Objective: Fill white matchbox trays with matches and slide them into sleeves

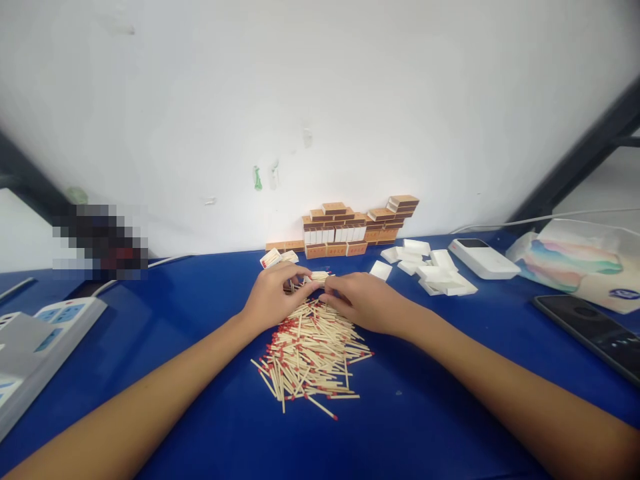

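A loose heap of red-tipped matches [310, 353] lies on the blue table [200, 400] in front of me. My left hand [273, 293] and my right hand [363, 301] meet at the heap's far edge, fingers curled together around a small white matchbox tray [319, 275] with matches in it. Both hands are closed on it, thumbs and fingertips pinching its ends. A few small boxes [277, 257] lie just beyond my left hand.
Stacked brown matchboxes [357, 227] stand against the white wall. Empty white trays [430, 267] lie to the right, then a white power bank [483, 258], a tissue pack [575, 263] and a dark phone [590, 333]. A power strip [35, 340] sits at the left edge.
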### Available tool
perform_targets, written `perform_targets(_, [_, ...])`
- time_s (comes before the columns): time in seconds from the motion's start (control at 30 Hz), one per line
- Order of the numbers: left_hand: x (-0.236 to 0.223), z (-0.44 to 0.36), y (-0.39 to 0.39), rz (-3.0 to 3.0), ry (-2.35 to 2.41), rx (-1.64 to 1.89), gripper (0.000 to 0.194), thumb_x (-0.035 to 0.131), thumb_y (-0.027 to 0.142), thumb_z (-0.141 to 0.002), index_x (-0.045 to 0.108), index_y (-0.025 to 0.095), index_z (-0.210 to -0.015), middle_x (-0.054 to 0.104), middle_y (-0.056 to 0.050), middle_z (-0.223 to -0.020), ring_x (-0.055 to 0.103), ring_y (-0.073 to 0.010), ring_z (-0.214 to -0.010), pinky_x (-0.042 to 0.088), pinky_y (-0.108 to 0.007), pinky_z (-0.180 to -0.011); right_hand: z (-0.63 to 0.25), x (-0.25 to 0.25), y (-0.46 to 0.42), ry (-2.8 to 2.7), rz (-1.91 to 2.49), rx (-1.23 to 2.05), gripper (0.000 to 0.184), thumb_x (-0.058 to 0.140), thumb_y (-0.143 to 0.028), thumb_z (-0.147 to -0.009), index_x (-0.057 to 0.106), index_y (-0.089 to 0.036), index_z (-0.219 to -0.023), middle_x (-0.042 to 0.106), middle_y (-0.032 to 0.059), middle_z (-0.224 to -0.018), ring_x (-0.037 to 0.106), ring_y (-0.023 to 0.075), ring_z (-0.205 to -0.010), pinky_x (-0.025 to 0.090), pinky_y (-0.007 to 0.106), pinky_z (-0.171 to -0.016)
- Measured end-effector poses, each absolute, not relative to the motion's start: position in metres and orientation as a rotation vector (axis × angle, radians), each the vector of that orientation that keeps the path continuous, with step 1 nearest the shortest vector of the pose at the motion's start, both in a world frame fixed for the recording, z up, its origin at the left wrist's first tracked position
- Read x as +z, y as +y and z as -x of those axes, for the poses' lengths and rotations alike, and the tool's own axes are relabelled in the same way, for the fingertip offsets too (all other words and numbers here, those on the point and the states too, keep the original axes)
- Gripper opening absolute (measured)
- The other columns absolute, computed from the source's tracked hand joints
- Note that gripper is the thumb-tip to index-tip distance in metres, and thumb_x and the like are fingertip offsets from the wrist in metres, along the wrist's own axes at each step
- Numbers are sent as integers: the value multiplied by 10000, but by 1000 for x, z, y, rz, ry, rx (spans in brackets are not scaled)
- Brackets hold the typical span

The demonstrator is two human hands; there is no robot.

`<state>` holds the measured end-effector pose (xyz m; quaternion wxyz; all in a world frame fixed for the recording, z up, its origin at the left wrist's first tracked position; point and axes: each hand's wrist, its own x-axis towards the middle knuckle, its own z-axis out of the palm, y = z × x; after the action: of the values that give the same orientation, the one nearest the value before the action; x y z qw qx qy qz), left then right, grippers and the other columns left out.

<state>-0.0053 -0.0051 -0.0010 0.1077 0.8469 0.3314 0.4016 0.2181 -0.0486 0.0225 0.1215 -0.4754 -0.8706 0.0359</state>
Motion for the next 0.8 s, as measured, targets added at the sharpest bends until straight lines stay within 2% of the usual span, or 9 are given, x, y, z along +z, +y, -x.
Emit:
perform_targets(0.2, [-1,5,-3,-2432,1011,1304,160,767,368,-911,765,223,-979,745,-21,-831,646,-156,-693,514,-295,-642,-214,24,-52,-2515,1498,77,368,562,-453,-1016,622,-198,-758,649,31,-681,516,149,-621,218,309,-575])
perform_targets(0.37, [0,4,-4,-2431,1018,1352,155,765,361,-913,757,217,-968,742,-22,-838,650,-164,-727,519,-307,-667,-209,18,-53,-2458,1577,85,468,552,-566,-995,616,-203,-706,655,30,-663,510,148,-594,211,306,-563])
perform_targets(0.8, [1,4,-4,-2406,1061,1398,164,766,368,-913,763,212,-964,753,-27,-857,637,-160,-725,524,-313,-682,-212,17,-50,-2447,1580,101,423,564,-485,-1005,608,-204,-692,631,15,-641,494,141,-583,204,314,-570])
